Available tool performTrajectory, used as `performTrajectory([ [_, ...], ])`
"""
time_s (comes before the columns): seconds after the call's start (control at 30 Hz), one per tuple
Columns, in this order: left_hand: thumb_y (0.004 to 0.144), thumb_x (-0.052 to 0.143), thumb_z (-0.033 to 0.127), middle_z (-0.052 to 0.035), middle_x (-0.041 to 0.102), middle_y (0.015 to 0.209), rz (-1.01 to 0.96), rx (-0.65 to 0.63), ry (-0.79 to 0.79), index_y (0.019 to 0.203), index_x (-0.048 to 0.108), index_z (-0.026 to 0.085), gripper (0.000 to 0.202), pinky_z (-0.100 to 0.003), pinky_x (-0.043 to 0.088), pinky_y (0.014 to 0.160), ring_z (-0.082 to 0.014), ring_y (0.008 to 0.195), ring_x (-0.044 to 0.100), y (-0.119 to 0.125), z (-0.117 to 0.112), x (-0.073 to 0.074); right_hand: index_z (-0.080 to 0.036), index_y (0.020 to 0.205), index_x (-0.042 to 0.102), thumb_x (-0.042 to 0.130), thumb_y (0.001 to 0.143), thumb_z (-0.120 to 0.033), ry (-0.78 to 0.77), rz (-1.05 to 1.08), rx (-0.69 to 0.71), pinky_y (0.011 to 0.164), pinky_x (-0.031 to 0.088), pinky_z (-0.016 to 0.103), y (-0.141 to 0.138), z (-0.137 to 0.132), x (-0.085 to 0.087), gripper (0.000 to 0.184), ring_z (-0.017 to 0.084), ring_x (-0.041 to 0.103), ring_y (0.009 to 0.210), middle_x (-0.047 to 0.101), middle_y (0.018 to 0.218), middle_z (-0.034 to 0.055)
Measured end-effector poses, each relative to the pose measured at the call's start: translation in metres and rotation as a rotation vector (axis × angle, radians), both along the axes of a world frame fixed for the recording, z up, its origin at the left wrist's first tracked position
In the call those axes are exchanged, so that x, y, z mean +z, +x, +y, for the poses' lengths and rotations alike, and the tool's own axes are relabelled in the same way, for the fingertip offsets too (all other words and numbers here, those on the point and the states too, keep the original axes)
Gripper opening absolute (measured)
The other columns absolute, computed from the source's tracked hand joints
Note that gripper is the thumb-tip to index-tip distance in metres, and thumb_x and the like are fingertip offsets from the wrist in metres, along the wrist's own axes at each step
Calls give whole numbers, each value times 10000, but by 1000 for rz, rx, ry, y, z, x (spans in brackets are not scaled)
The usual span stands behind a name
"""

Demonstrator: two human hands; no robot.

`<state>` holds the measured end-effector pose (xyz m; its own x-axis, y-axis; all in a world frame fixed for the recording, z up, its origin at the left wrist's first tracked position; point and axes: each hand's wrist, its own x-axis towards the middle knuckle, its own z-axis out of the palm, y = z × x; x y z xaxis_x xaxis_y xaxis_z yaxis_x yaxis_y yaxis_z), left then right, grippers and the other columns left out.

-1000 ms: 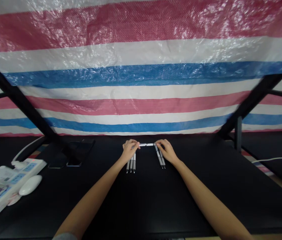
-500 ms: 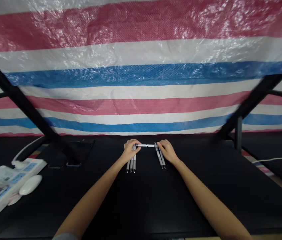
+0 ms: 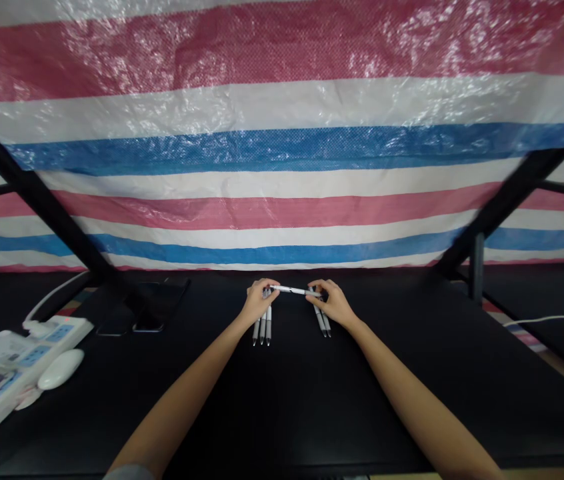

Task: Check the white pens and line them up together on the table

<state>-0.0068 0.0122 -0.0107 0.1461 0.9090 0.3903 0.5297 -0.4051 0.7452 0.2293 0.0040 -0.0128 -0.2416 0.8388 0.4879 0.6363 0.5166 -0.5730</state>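
Clock reference: centred on the crosswise pen; 12 o'clock is the far side.
Striped sheet: red, white and blue, glossy; hangs at 12 o'clock behind the table.
Black struts: slanted; one strut between 9 and 10 o'clock, another between 2 and 3, both well apart from the hands.
Power strip: white, plugs fitted; far out between 8 and 9 o'clock.
White mouse-shaped object: just beside the strip.
Dark flat devices: at 9 o'clock, near the strut's foot.
White cable: far out at 3 o'clock.
Three pens: parallel, at 7 to 8 o'clock; far ends partly covered by the left hand.
Two pens: slanted, at 4 to 5 o'clock; far ends partly covered by the right hand.
Crosswise pen: white barrel, dark mark near mid-length, grey right end; tilted slightly, spanning the hands. Contact with the pens below cannot be told.
Left hand: fingers closed in a pinch on the pen's 9 o'clock end.
Right hand: fingers curved about the grey 3 o'clock end; whether they grip it cannot be told.
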Motion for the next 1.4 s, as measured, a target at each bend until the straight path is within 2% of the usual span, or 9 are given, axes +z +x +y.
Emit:
performTrajectory([
  [0.07, 764, 610, 222, -2, 680, 850, -17, 5, -14, 874, 663, 233, 122, -316, 426, 827, -175, 832, 601, 0, 1, -2, -204, 930, 596, 617, 788, -379, 15, 10, -1, 677, 415, 304, 0, 0, -1, 227, 187, 514, 724, 585, 739, 24],
  [0.23, 760, 610, 241, -27, 686, 846, -99, -20, -20, 879, 671, 191, 142, -290, 433, 785, -169, 796, 606, -1, 4, -5, -207, 795, 593, 577, 826, -347, 5, 24, 37, 692, 413, 308, 0, 1, -1, 144, 185, 520, 742, 628, 777, 33],
  [0.37, 744, 621, 231, -40, 688, 833, -169, -28, -16, 870, 682, 178, 150, -284, 433, 767, -167, 767, 602, -1, 5, -7, -211, 756, 607, 523, 862, -393, 5, -2, 60, 709, 407, 322, 0, 0, 1, 226, 190, 517, 748, 640, 762, 38],
  [0.63, 722, 646, 205, -47, 688, 799, -198, -45, -9, 868, 705, 177, 161, -275, 433, 753, -169, 755, 602, -1, 5, -8, -203, 625, 550, 356, 927, -458, -7, -96, 87, 700, 374, 315, -2, -2, 6, 441, 175, 476, 690, 558, 638, 26],
  [0.93, 708, 665, 221, -48, 681, 757, -266, -59, -53, 864, 709, 170, 170, -279, 439, 733, -167, 728, 596, -1, 4, -5, -199, 599, 553, 312, 936, -475, -23, -118, 101, 708, 367, 316, -1, -1, 6, 498, 170, 475, 684, 538, 620, 25],
  [1.03, 688, 684, 235, -40, 669, 735, -394, -88, -118, 873, 705, 163, 199, -257, 437, 687, -156, 701, 592, -1, 4, -3, -204, 617, 591, 373, 911, -497, -26, -90, 106, 723, 378, 320, -2, -1, 5, 468, 176, 488, 717, 568, 652, 31],
  [1.2, 647, 733, 235, -29, 658, 753, -651, -86, -206, 868, 700, 160, 235, -232, 427, 703, -129, 718, 591, -2, 4, 0, -211, 657, 620, 477, 857, -515, -21, -69, 141, 734, 394, 337, -3, -3, 5, 391, 196, 500, 765, 609, 714, 44],
  [1.3, 646, 746, 233, -7, 633, 728, -910, -73, -270, 864, 687, 155, 238, -221, 431, 714, -99, 692, 577, -5, 6, 0, -210, 745, 638, 472, 867, -491, 1, -48, 120, 764, 397, 356, -2, -4, 6, 348, 205, 506, 799, 631, 792, 56],
  [1.4, 686, 726, 210, 2, 624, 734, -1172, -86, -326, 852, 666, 152, 186, -246, 452, 781, -85, 698, 584, -9, 10, 0, -208, 743, 629, 444, 890, -458, 15, -34, 85, 781, 393, 364, -1, -4, 7, 344, 204, 509, 804, 636, 813, 56],
])
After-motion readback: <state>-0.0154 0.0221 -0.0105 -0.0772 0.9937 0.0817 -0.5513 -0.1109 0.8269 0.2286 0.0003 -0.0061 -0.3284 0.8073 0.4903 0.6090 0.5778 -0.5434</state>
